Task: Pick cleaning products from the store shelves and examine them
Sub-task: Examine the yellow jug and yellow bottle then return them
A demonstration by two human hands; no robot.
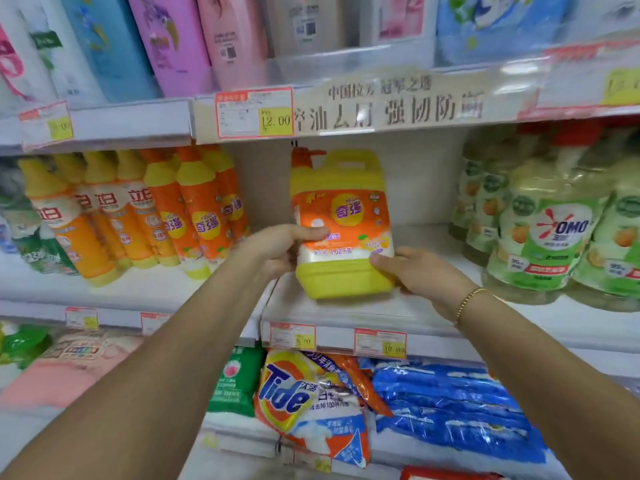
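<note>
A yellow detergent jug (341, 223) with a built-in top handle, an orange pump cap and an orange label is held upright by both hands, its base on or just above the middle shelf (346, 313); which one cannot be told. The left hand (280, 249) is wrapped around its lower left side, thumb pressed on the label. The right hand (420, 271) is closed on its lower right corner. Left of the jug, orange bottles (145, 216) are lined; right of it, green OMO bottles (554, 230) are seen.

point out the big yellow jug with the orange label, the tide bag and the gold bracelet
big yellow plastic jug with orange label (341, 220), head view, on its label
Tide detergent bag (291, 393), head view, on the logo
thin gold bracelet (467, 304), head view, on the chain
</note>
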